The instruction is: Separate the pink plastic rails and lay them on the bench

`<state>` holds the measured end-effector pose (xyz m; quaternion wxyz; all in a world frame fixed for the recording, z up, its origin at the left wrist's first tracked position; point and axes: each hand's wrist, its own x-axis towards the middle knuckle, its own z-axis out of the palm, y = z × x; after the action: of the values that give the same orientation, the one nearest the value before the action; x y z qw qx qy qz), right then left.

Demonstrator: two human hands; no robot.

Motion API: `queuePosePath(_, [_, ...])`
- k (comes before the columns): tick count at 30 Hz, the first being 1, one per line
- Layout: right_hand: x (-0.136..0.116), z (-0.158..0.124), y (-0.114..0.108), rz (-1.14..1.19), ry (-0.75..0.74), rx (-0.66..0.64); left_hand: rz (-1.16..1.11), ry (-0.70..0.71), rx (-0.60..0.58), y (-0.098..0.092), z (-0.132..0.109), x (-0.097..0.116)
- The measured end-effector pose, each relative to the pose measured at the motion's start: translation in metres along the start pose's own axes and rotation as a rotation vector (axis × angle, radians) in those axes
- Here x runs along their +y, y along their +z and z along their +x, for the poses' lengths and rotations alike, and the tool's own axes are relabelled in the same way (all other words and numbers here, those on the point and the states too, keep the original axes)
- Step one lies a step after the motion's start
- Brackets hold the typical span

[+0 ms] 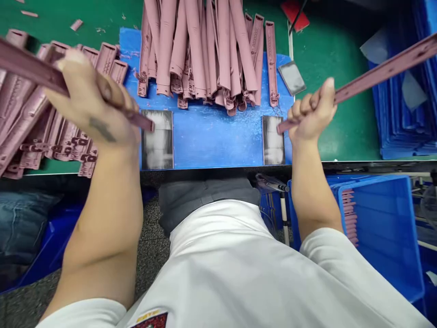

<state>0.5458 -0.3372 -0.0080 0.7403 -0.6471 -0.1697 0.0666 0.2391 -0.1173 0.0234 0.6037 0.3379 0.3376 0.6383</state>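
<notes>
Green workbench (pixel 336 118) is looking busy
Blue sheet (pixel 218 139) is carrying a pink pile (pixel 198 50); one plastic strip (pixel 30 64) is sitting in the left hand (pixel 90 95), another strip (pixel 385 71) in the right hand (pixel 312 118), fingers (pixel 306 105) wrapping near the ends, probably for control, above scuffed pads (pixel 157 148).

Stacked blue sheets (pixel 398 114) at right, red piece (pixel 292 12), denim fabric (pixel 25 223); speckled floor (pixel 150 250)

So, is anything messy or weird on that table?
A little: small pink scraps lie loose on the green table, apart from the piled pink strips. Also, two dark pads near the front edge have whitish smears, maybe wear or dust.
</notes>
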Motion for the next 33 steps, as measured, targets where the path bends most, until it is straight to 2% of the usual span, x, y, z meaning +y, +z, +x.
queuePosePath(3, [-0.007,-0.016,-0.013,-0.078,0.132,-0.124,0.183,0.059,-0.083,-0.011,-0.006,0.008])
queuePosePath(5, [-0.004,-0.009,-0.015,-0.089,0.167,-0.14,0.267,-0.03,-0.115,-0.011,0.002,0.008])
queuePosePath(7, [0.006,0.011,-0.009,-0.053,0.141,-0.094,0.337,-0.171,-0.154,-0.005,0.018,0.003])
queuePosePath(9, [0.016,0.031,-0.002,-0.037,0.202,-0.08,0.392,-0.313,-0.159,0.001,0.033,-0.006])
queuePosePath(11, [0.02,0.04,0.0,-0.059,0.29,-0.13,0.414,-0.382,-0.126,0.004,0.044,-0.014])
queuePosePath(13, [0.02,0.043,0.0,-0.082,0.338,-0.175,0.382,-0.393,-0.129,0.003,0.051,-0.021])
queuePosePath(18, [0.019,0.042,0.002,-0.062,0.364,-0.16,0.334,-0.395,-0.179,-0.002,0.055,-0.027])
queuePosePath(20, [0.021,0.04,0.005,-0.065,0.394,-0.161,0.376,-0.375,-0.226,-0.001,0.052,-0.026])
queuePosePath(24, [0.021,0.032,0.011,-0.038,0.382,-0.091,0.333,-0.26,-0.176,0.004,0.045,-0.022])
queuePosePath(29, [0.007,0.019,0.009,-0.046,0.465,-0.123,0.472,-0.34,-0.221,0.009,0.035,-0.012])
queuePosePath(33, [-0.011,0.01,0.013,-0.045,0.495,-0.162,0.471,-0.321,-0.205,0.016,0.026,-0.001])
